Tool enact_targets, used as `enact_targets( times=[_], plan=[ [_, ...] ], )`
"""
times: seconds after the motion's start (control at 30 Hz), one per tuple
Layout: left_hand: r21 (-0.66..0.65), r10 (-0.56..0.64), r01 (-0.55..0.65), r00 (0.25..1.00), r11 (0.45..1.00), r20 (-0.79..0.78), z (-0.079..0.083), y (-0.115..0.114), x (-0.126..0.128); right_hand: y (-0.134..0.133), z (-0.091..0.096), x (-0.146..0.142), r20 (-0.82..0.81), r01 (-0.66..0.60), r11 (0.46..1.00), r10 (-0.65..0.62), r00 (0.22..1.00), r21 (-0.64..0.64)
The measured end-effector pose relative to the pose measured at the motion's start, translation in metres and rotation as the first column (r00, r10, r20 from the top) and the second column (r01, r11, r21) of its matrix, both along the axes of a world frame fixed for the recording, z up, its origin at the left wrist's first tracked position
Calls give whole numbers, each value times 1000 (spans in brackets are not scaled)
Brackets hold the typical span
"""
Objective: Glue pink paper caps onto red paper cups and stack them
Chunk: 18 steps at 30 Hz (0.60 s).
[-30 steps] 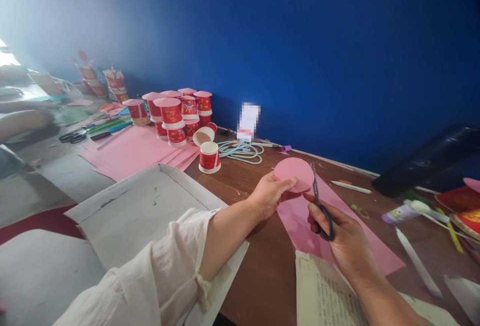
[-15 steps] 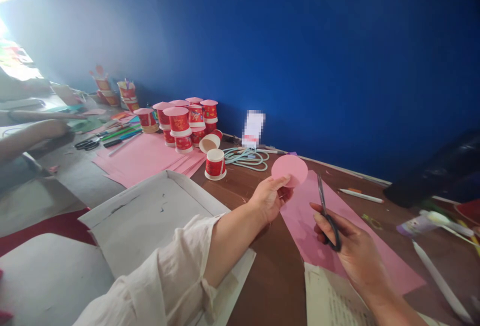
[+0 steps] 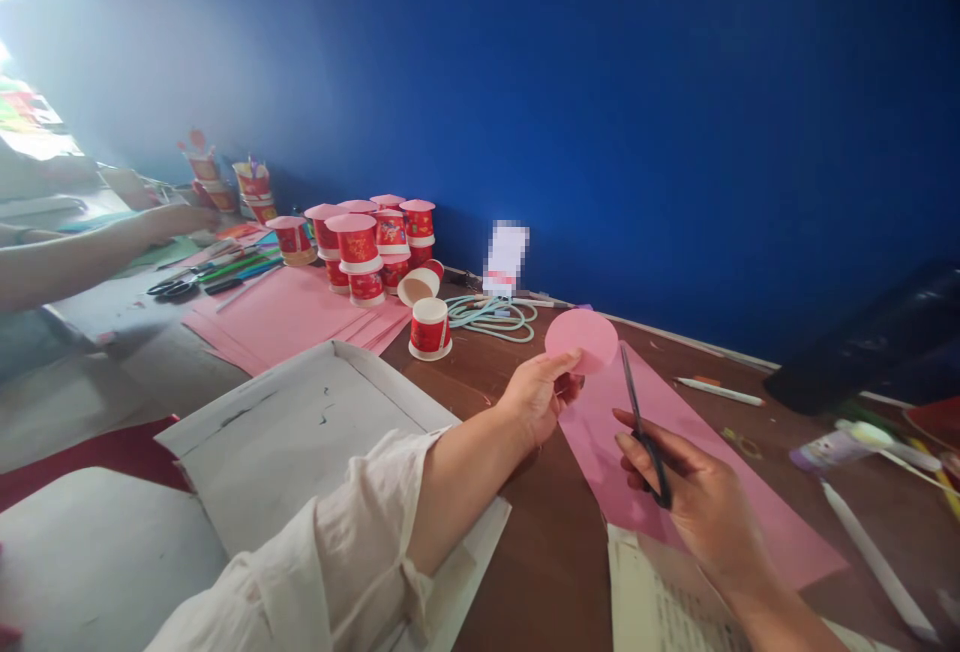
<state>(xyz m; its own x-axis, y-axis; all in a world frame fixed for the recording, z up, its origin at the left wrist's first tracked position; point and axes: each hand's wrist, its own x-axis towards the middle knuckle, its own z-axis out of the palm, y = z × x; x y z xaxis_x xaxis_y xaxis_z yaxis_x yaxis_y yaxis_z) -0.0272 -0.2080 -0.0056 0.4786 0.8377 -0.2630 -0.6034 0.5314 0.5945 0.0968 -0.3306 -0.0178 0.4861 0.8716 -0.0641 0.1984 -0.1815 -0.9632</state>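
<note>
Between thumb and fingers, my left hand (image 3: 541,390) pinches a round pink paper disc (image 3: 581,334) by its near edge. My right hand (image 3: 694,492) is wrapped round the black handles of a pair of scissors (image 3: 634,397). The blades look closed and point up and away, their tip just right of the disc, apart from it or barely at its edge; I cannot tell which. A large pink sheet (image 3: 667,482) lies on the brown table (image 3: 551,552) under both hands. Part of it is hidden by my right hand.
Red paper cups (image 3: 358,244) with pink discs on top stand stacked at the wall, near a coiled pale cable (image 3: 499,317). Left of me lie pink sheets (image 3: 300,307) and a shallow white box (image 3: 300,412). Another person's arm (image 3: 97,247) reaches in at far left. White pens lie right.
My right hand has moved slightly left with the scissors, bringing their tip nearer the disc. My left hand is almost still. The other person's arm has moved up and toward the wall.
</note>
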Motion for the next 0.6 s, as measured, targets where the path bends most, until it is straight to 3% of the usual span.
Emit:
enact_targets(
  times=[0.27,0.6],
  plan=[
    [-20,-8,9,1000,1000,21,1,0,0,0,3,-3,11,-9,1000,9,1000,-23],
    [45,-61,60,998,997,24,-3,1,0,0,3,-2,18,-10,1000,10,1000,6]
  ],
)
